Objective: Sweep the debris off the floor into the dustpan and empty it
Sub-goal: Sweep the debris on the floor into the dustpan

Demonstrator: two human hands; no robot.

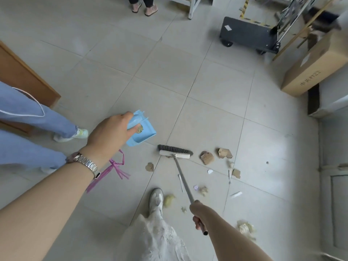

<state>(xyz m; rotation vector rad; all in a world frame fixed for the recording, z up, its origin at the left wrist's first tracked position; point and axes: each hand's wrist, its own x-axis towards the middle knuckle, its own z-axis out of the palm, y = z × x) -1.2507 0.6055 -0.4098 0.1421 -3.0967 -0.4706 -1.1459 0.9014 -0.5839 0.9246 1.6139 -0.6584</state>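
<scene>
My left hand (110, 133) grips the handle of a light blue dustpan (144, 131), held above the floor with a pink ribbon hanging from the handle. My right hand (197, 213) is closed around the metal handle of a broom, whose grey bristle head (175, 151) rests on the tiles just right of the dustpan. Torn cardboard pieces (207, 157) lie right of the broom head. A smaller scrap (149, 167), white paper bits (235, 194) and yellowish crumpled wads (169, 200) are scattered between the broom and my foot.
A person in blue jeans stands at the left beside a wooden cabinet (28, 80). Another person's sandalled feet (144, 8) are at the top. A black wheeled cart (246, 33) and a long cardboard box (316, 66) sit at the upper right. My white shoe (156, 200) is near the debris.
</scene>
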